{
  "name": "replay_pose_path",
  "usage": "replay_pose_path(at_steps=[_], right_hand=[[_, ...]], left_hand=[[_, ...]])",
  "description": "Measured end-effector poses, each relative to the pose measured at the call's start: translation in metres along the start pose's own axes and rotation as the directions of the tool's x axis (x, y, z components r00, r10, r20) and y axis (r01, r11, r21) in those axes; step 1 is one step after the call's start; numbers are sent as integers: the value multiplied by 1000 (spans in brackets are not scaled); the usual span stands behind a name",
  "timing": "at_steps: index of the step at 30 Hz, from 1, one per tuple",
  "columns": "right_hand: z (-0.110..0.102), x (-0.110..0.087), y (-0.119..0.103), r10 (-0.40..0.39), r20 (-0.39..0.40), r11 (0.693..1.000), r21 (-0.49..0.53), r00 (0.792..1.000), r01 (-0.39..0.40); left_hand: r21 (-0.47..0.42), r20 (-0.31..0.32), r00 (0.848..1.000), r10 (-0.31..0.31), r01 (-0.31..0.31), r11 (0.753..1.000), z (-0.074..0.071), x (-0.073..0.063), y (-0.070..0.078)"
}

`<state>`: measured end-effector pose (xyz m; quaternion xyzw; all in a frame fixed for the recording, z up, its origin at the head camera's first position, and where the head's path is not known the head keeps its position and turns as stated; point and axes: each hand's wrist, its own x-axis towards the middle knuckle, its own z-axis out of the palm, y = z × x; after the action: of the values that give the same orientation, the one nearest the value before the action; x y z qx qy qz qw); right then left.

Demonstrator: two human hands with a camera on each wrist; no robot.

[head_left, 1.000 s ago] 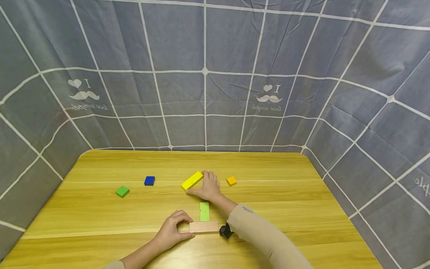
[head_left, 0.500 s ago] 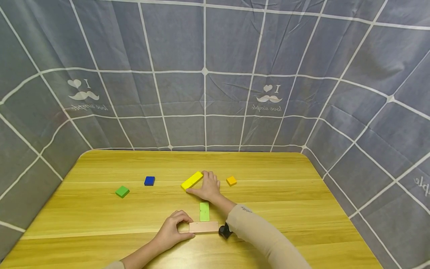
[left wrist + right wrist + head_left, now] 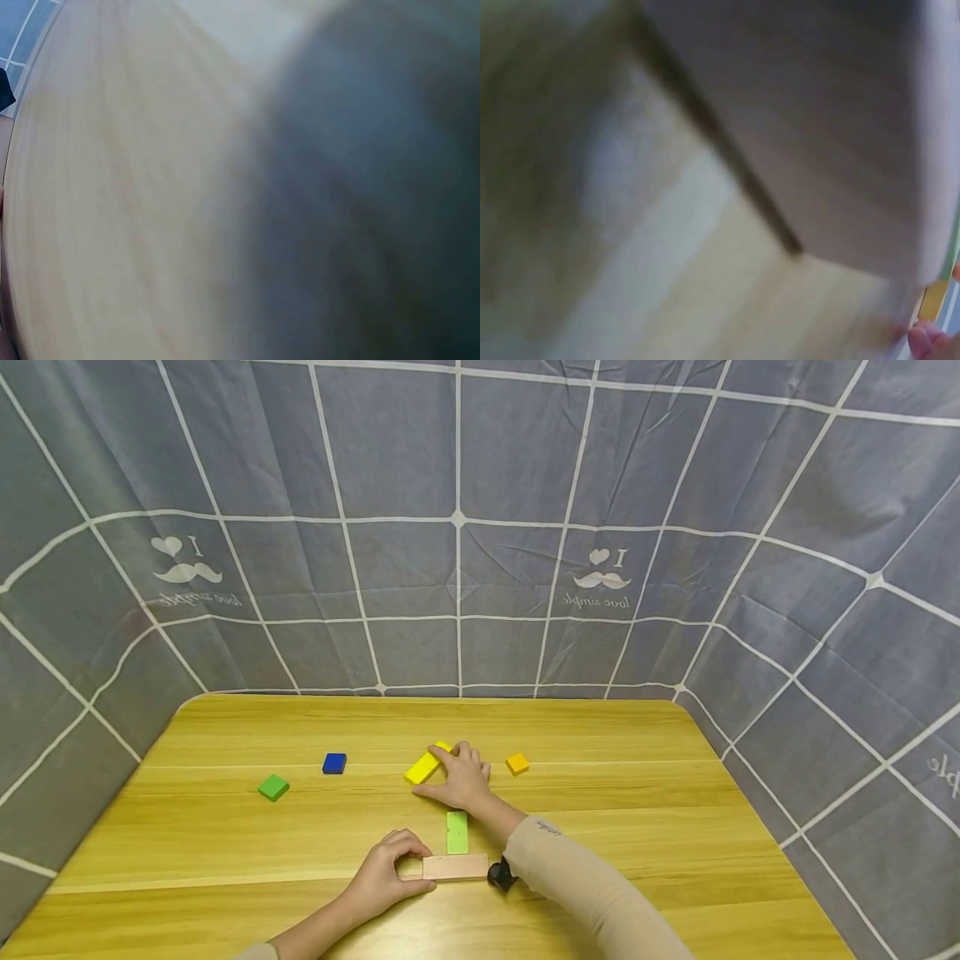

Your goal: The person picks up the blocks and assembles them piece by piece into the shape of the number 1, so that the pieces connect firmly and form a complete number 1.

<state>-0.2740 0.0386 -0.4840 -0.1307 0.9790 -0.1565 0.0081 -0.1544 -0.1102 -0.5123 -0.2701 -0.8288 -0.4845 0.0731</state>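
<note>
In the head view my left hand point(image 3: 382, 870) holds the left end of a pale wooden block point(image 3: 455, 867), fingers on its far side and thumb on its near side. A light green block point(image 3: 457, 832) stands right against the far side of the pale block. Farther out, my right hand point(image 3: 463, 783) grips a slanted yellow block point(image 3: 420, 770). Its thumb is at the block's near end, and the index finger reaches over the top toward the far end. The right wrist view is blurred, with a pale block face point(image 3: 817, 150) filling its upper right.
A blue block point(image 3: 334, 763) and a green block point(image 3: 273, 787) lie to the left on the wooden table point(image 3: 637, 827). An orange block point(image 3: 517, 764) lies right of my right hand. The black wrist camera point(image 3: 501, 875) is close to the pale block's right end. A grey checked curtain point(image 3: 405, 568) surrounds the table.
The right index finger has moved left onto the top of the yellow block. The left hand and the other blocks stay where they were.
</note>
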Motion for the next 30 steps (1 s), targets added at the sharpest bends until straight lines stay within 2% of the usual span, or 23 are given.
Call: replay_pose_path(at_steps=[1,4,8,13,18,24,30], right_hand=[[-1,0,0,-4,7,1000,2,1000,4],[-2,2,4,-25,30,1000,17,999,24],[-4,6,13,-88,75,995,62,993,83],[-10,10,27,-193,145,980,67,970,185],[-15,12,34,-252,185,968,53,950,246],[-15,10,37,-266,179,964,66,947,259],[-10,7,41,-231,132,965,158,964,209]], left_hand=[[-5,1,1000,3,-3,1000,1,-1,-4],[-10,-6,1000,5,-5,1000,2,-1,-4],[-3,-13,1000,15,-15,1000,2,-1,-5],[8,-27,999,40,-39,999,2,0,-3],[19,-30,999,29,-28,999,4,0,-5],[19,-32,999,32,-31,999,6,-1,-7],[18,-22,1000,22,-21,1000,4,-1,-5]])
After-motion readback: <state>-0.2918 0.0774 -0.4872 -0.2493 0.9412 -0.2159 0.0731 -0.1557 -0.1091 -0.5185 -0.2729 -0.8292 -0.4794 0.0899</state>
